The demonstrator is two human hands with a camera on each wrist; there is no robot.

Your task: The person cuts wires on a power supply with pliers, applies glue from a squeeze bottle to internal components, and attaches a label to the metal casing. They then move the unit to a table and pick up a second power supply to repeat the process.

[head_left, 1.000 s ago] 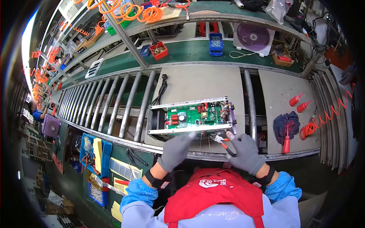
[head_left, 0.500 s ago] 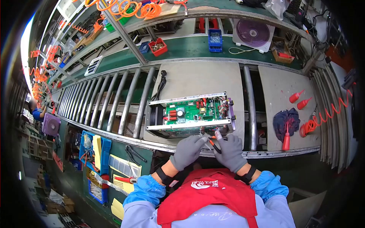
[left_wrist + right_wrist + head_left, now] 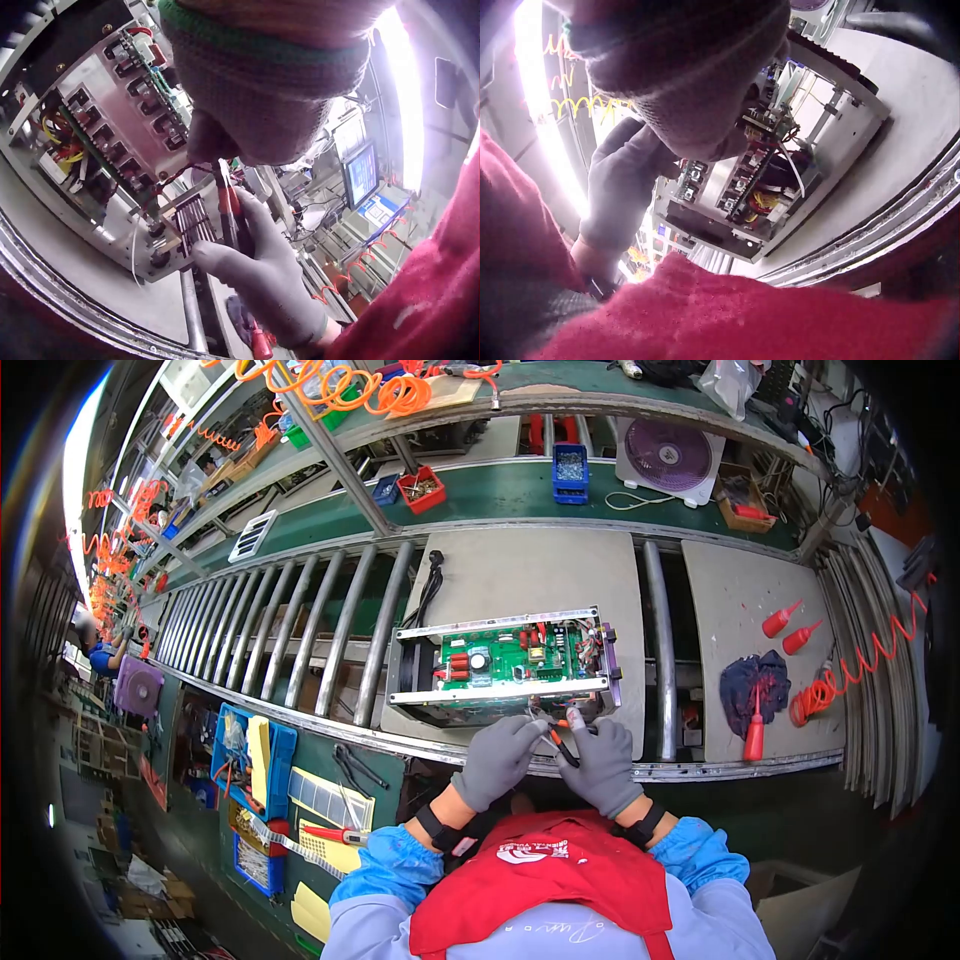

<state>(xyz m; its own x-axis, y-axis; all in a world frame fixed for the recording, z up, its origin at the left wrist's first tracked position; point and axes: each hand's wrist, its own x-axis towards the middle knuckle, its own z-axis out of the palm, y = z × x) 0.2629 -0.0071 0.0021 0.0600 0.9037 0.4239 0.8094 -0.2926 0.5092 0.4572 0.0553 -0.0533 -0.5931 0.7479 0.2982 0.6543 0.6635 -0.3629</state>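
The opened metal unit (image 3: 500,660) with its green circuit board (image 3: 510,657) lies in front of the person. At its near side, the gloved right hand (image 3: 603,763) grips pliers (image 3: 565,748) with orange and black handles, also visible in the left wrist view, pliers (image 3: 230,208). The gloved left hand (image 3: 497,760) meets the pliers' tips, its thumb and finger pinched together at a thin strand by the unit's wires; the fingertips hide most of the strand. A separate thin white strand (image 3: 135,255) hangs from the unit in the left wrist view.
Steel rollers (image 3: 330,630) run to the left. A blue tool bin (image 3: 275,760) and yellow sheets stand at the lower left. Red bottles (image 3: 754,742) and a dark cloth (image 3: 740,690) lie right. A black cable (image 3: 432,590) lies behind the unit.
Both hands have come together at the unit's near side since the earliest frame, the left moving right and the right moving left with the pliers. Over the last half second they barely shift.
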